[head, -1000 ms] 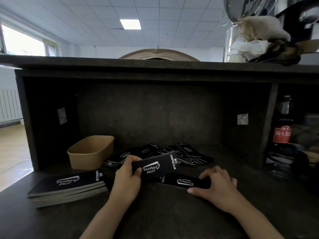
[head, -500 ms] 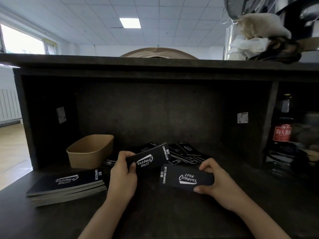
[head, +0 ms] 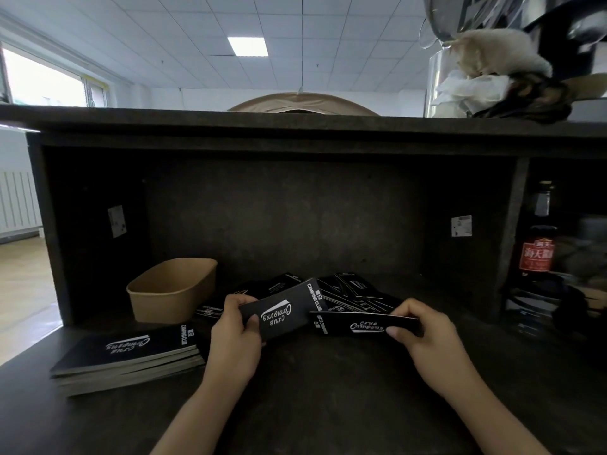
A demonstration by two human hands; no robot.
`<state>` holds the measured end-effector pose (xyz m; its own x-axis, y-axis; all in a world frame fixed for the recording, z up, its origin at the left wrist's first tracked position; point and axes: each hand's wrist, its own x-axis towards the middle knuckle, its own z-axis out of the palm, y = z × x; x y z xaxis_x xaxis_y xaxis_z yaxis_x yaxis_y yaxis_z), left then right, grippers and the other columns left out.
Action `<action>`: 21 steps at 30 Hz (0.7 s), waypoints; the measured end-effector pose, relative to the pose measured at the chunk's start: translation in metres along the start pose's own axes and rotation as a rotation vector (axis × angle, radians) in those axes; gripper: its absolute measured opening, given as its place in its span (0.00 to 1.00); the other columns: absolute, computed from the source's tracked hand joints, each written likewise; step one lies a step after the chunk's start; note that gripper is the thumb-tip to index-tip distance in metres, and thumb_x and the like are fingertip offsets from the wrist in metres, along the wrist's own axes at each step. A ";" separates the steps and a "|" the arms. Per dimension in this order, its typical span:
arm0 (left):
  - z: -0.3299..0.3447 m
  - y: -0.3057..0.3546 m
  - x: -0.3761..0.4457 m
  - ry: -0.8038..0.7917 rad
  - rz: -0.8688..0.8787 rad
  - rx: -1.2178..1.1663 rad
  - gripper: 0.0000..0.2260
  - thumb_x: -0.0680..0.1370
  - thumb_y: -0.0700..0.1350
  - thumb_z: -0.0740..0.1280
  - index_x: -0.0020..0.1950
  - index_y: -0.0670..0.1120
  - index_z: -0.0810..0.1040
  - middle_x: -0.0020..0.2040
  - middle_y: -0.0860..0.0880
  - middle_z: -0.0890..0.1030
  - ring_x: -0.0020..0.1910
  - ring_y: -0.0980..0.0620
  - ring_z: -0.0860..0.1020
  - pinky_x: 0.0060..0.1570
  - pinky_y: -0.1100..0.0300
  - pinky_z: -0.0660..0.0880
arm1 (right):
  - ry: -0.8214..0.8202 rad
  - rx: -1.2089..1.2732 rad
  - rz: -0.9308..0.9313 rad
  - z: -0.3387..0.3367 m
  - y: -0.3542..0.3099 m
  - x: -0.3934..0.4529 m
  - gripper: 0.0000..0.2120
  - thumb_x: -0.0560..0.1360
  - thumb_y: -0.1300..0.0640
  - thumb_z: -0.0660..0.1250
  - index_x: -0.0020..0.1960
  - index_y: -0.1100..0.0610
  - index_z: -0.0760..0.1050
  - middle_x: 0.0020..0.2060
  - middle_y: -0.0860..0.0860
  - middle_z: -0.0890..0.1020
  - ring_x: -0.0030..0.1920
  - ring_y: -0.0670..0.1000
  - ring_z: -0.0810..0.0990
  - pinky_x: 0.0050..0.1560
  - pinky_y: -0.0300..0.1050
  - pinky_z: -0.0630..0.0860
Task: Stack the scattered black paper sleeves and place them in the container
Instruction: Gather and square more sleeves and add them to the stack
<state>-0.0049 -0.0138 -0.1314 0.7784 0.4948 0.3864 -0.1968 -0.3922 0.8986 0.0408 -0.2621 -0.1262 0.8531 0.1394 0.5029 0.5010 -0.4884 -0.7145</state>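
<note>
**Sleeve stacking: roughly partway, nothing in the tub yet**

Checked in on the feed and here's what I had. Biggest thing was the dark counter under its shelf. Front left on it sat a tidy stack of sleeves, so I figured a good chunk was already sorted. Behind that stood the brown paper container, with nothing visible inside from my angle. The loose pile lay at the back middle, waiting to be gathered. My left hand gripped one sleeve tilted up, and my right hand pinched a second sleeve held flat just beside it, edges nearly meeting. Not merged yet.
</note>
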 end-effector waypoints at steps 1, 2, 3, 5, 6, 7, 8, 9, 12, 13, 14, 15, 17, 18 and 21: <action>0.001 0.000 0.000 -0.024 -0.029 -0.033 0.09 0.80 0.34 0.59 0.55 0.48 0.70 0.46 0.55 0.72 0.42 0.57 0.75 0.33 0.64 0.77 | 0.038 0.020 -0.030 -0.001 0.000 0.000 0.11 0.73 0.64 0.69 0.38 0.50 0.75 0.41 0.45 0.80 0.45 0.42 0.78 0.45 0.38 0.70; 0.002 0.002 -0.001 -0.055 -0.058 -0.061 0.09 0.80 0.35 0.58 0.55 0.47 0.70 0.47 0.55 0.72 0.43 0.54 0.76 0.30 0.62 0.78 | 0.068 0.034 -0.062 -0.001 0.000 0.000 0.11 0.72 0.66 0.69 0.38 0.50 0.75 0.42 0.45 0.80 0.46 0.40 0.78 0.47 0.36 0.70; 0.003 0.003 -0.002 -0.093 -0.085 -0.084 0.08 0.80 0.35 0.58 0.54 0.47 0.70 0.48 0.54 0.72 0.44 0.52 0.76 0.27 0.61 0.78 | 0.084 0.039 -0.094 -0.001 0.000 0.000 0.12 0.72 0.68 0.69 0.38 0.51 0.76 0.45 0.44 0.80 0.49 0.38 0.78 0.49 0.34 0.70; 0.005 0.005 -0.003 -0.182 -0.126 -0.113 0.08 0.81 0.35 0.57 0.53 0.47 0.71 0.50 0.51 0.72 0.44 0.50 0.76 0.26 0.60 0.78 | 0.079 0.008 -0.141 -0.001 -0.001 -0.001 0.14 0.71 0.69 0.69 0.38 0.50 0.76 0.50 0.41 0.78 0.54 0.35 0.75 0.53 0.33 0.70; 0.006 0.004 -0.004 -0.217 -0.133 -0.109 0.08 0.81 0.35 0.56 0.53 0.47 0.71 0.51 0.50 0.73 0.44 0.49 0.76 0.27 0.59 0.77 | 0.059 -0.021 -0.159 0.000 0.000 -0.001 0.15 0.70 0.69 0.70 0.37 0.49 0.76 0.52 0.40 0.76 0.56 0.36 0.75 0.55 0.34 0.70; 0.006 0.004 -0.004 -0.235 -0.134 -0.098 0.08 0.81 0.35 0.56 0.54 0.47 0.71 0.51 0.50 0.73 0.43 0.49 0.76 0.28 0.58 0.77 | 0.031 -0.046 -0.178 0.001 0.001 -0.001 0.16 0.70 0.68 0.71 0.37 0.47 0.76 0.54 0.38 0.75 0.57 0.36 0.74 0.57 0.34 0.70; 0.007 0.004 -0.004 -0.237 -0.135 -0.085 0.08 0.81 0.36 0.56 0.54 0.47 0.71 0.51 0.50 0.73 0.42 0.49 0.77 0.28 0.57 0.77 | -0.005 -0.073 -0.185 0.002 0.001 -0.001 0.16 0.70 0.68 0.71 0.37 0.46 0.76 0.55 0.37 0.73 0.59 0.37 0.73 0.58 0.34 0.69; 0.007 0.003 -0.004 -0.226 -0.134 -0.070 0.08 0.81 0.36 0.56 0.55 0.47 0.71 0.50 0.50 0.73 0.41 0.48 0.77 0.28 0.58 0.77 | -0.044 -0.103 -0.187 0.004 0.001 -0.002 0.16 0.70 0.67 0.71 0.37 0.45 0.76 0.56 0.36 0.72 0.60 0.37 0.72 0.58 0.34 0.69; 0.005 0.001 -0.002 -0.131 -0.110 -0.013 0.08 0.81 0.36 0.56 0.55 0.47 0.70 0.48 0.53 0.73 0.37 0.48 0.78 0.25 0.62 0.76 | -0.156 -0.130 -0.115 0.008 -0.002 -0.003 0.13 0.73 0.63 0.70 0.40 0.44 0.78 0.56 0.38 0.70 0.52 0.39 0.78 0.54 0.36 0.76; 0.004 -0.001 -0.001 -0.093 -0.100 -0.003 0.08 0.81 0.36 0.56 0.55 0.47 0.70 0.47 0.53 0.72 0.38 0.49 0.78 0.25 0.62 0.76 | -0.178 -0.088 -0.086 0.008 -0.003 -0.002 0.12 0.73 0.63 0.69 0.42 0.45 0.79 0.55 0.39 0.72 0.48 0.40 0.81 0.51 0.37 0.78; 0.003 -0.002 0.000 -0.061 -0.095 0.000 0.08 0.81 0.36 0.56 0.55 0.47 0.70 0.46 0.54 0.72 0.39 0.50 0.77 0.26 0.62 0.76 | -0.180 -0.046 -0.071 0.008 -0.003 -0.002 0.12 0.73 0.63 0.69 0.42 0.45 0.80 0.54 0.40 0.74 0.46 0.41 0.82 0.51 0.38 0.79; 0.002 -0.003 0.001 -0.036 -0.095 -0.002 0.08 0.81 0.36 0.56 0.55 0.47 0.69 0.46 0.55 0.71 0.41 0.51 0.77 0.26 0.62 0.76 | -0.175 -0.021 -0.067 0.007 -0.002 -0.002 0.11 0.73 0.62 0.70 0.43 0.45 0.81 0.53 0.40 0.75 0.49 0.41 0.81 0.54 0.39 0.78; 0.002 -0.003 0.002 -0.006 -0.092 0.001 0.08 0.81 0.35 0.56 0.55 0.46 0.70 0.45 0.55 0.71 0.42 0.52 0.76 0.27 0.62 0.76 | -0.214 0.010 -0.038 0.007 -0.002 -0.002 0.08 0.71 0.58 0.73 0.44 0.45 0.82 0.55 0.39 0.76 0.56 0.39 0.77 0.59 0.37 0.75; 0.001 -0.004 0.002 0.010 -0.087 0.006 0.08 0.81 0.35 0.56 0.55 0.46 0.70 0.44 0.55 0.71 0.42 0.52 0.76 0.28 0.62 0.76 | -0.248 0.029 -0.014 0.006 -0.002 -0.002 0.06 0.70 0.55 0.74 0.44 0.46 0.83 0.56 0.38 0.75 0.57 0.38 0.76 0.59 0.37 0.74; 0.002 -0.005 0.003 0.042 -0.077 0.014 0.08 0.80 0.35 0.56 0.55 0.45 0.70 0.44 0.55 0.72 0.40 0.54 0.76 0.33 0.58 0.78 | -0.266 0.061 -0.005 0.007 -0.001 -0.002 0.05 0.69 0.54 0.75 0.42 0.44 0.83 0.57 0.38 0.75 0.60 0.39 0.75 0.63 0.42 0.74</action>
<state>-0.0009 -0.0115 -0.1355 0.7653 0.5559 0.3245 -0.1281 -0.3625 0.9231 0.0398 -0.2556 -0.1296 0.8550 0.3671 0.3663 0.5060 -0.4354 -0.7446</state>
